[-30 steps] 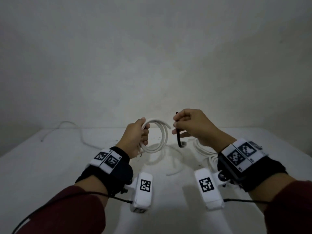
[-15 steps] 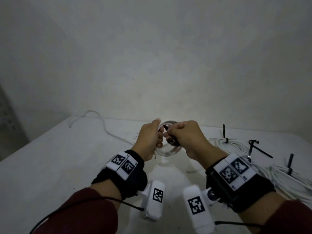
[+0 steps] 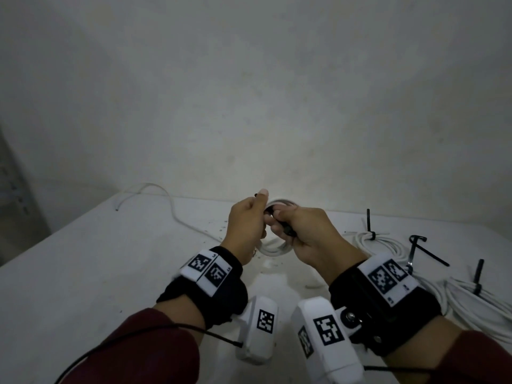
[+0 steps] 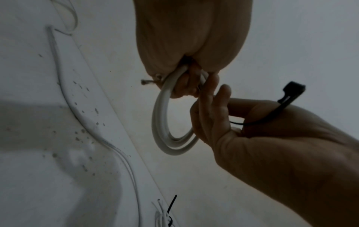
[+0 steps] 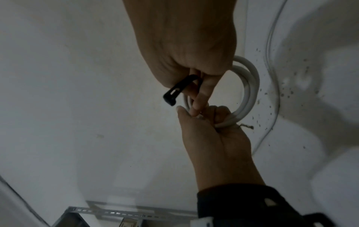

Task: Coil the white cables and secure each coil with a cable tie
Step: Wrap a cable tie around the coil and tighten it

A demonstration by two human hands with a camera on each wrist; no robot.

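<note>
A small coil of white cable hangs above the table between my two hands. My left hand grips the coil's top, fingers curled round its strands; a frayed cable end sticks out beside them. My right hand is against the left and pinches a black cable tie at the coil. The tie's square head juts out below the right hand's fingers. Where the tie's tail runs is hidden by the fingers.
A loose white cable snakes over the white table at the far left. Tied white coils and loose black cable ties lie to the right. A metal rack stands beside the table.
My right hand has carried the black tie leftward to the coil and now touches the left hand. The head view has swung, bringing the tied coils at the right into sight.
</note>
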